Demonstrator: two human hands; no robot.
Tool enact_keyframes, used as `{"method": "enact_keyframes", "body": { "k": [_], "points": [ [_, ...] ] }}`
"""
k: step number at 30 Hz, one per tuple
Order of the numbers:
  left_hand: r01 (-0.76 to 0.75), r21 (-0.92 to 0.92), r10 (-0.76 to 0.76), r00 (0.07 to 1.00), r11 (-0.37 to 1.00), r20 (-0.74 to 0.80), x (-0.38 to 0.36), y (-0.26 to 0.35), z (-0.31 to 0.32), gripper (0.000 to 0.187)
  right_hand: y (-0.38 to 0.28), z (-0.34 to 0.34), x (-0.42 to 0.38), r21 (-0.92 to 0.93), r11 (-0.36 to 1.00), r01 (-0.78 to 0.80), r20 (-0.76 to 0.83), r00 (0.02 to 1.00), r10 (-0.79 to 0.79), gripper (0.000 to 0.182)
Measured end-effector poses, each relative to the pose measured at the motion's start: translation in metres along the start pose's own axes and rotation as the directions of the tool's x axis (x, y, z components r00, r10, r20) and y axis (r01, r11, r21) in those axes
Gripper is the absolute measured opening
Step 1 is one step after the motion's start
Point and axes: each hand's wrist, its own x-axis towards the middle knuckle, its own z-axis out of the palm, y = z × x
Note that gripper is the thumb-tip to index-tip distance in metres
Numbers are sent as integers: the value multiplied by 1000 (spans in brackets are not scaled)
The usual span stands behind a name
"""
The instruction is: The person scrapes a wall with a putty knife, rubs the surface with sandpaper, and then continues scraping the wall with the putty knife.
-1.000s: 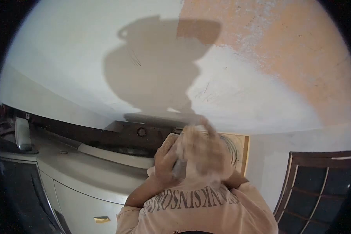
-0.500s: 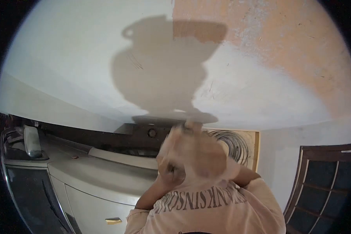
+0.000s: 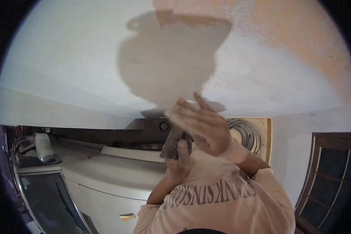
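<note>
My left hand (image 3: 180,162) is wrapped around a putty knife (image 3: 169,145), thumb along it, its dark flat blade tilted up in front of my chest. My right hand (image 3: 204,124) is stretched flat with fingers extended toward the left, passing across the upper part of the knife; its fingertips are slightly blurred. Behind both hands rises a wall (image 3: 245,82), coated white over most of its surface, with a patchy orange area at the upper right. The shadow of my head and body falls on its middle.
A pale car (image 3: 117,175) with a side mirror (image 3: 45,148) stands at the left, close to the wall. Right of my hands, a coil of dark cable (image 3: 246,136) sits in a wooden frame (image 3: 269,140). A brown-framed, glass-paned door (image 3: 325,179) is at the far right.
My hands, blurred together before, have come apart enough to show the knife in the left. The right hand now lies flat with fingers stretched. The view has shifted slightly.
</note>
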Motion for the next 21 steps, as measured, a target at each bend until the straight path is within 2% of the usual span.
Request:
{"method": "enact_keyframes", "body": {
  "k": [3, 4, 7, 10, 12, 13, 14, 16, 17, 18, 20, 21],
  "points": [
    [-29, -25, 29, 1000, 999, -6, 2, -3, 1, 24, -18, 3, -9, 230, 945, 232, 101, 960, -261, 38],
    [-25, -34, 25, 1000, 999, -7, 0, -4, 1, 23, -11, 11, -16, 118, 963, 241, 111, 961, -254, 38],
    [-60, -89, 60, 998, 994, -7, 1, -10, 4, 22, 7, 6, -11, -199, 970, 137, 129, 985, -112, 39],
    [-20, -66, 18, 1000, 998, -25, 4, 1, 10, 24, 1, 5, -10, -54, 983, 177, 34, 984, -175, 41],
    [-16, -59, 14, 999, 998, -40, 9, 7, 14, 26, -3, -2, -5, -57, 994, 91, 5, 996, -91, 41],
    [-115, -51, 113, 992, 992, -51, 13, 9, 16, 26, -2, -4, -3, -62, 997, 51, -14, 999, -52, 41],
    [-202, -40, 199, 978, 979, -62, 12, 11, 18, 26, -6, -2, -7, 49, 994, 100, -43, 994, -98, 42],
    [-188, -41, 186, 981, 981, -50, 3, 14, 17, 26, 5, -10, -4, -59, 998, 4, -8, 1000, -4, 40],
    [-119, -60, 118, 993, 991, -23, 5, 15, 16, 26, 12, -16, -2, -121, 992, -25, 3, 1000, 26, 39],
    [-55, -77, 56, 998, 996, 11, 10, 16, 14, 27, 17, -19, -6, 32, 986, -161, -89, 982, 163, 37],
    [-152, 19, 149, 984, 988, 92, 4, -23, -5, 25, 2, -15, -7, -2, 999, 36, -63, 997, -36, 36],
    [-100, -36, 100, 995, 994, -10, 0, -21, 0, 23, -8, -13, -11, -5, 993, 121, -45, 992, -121, 36]
  ]
}}
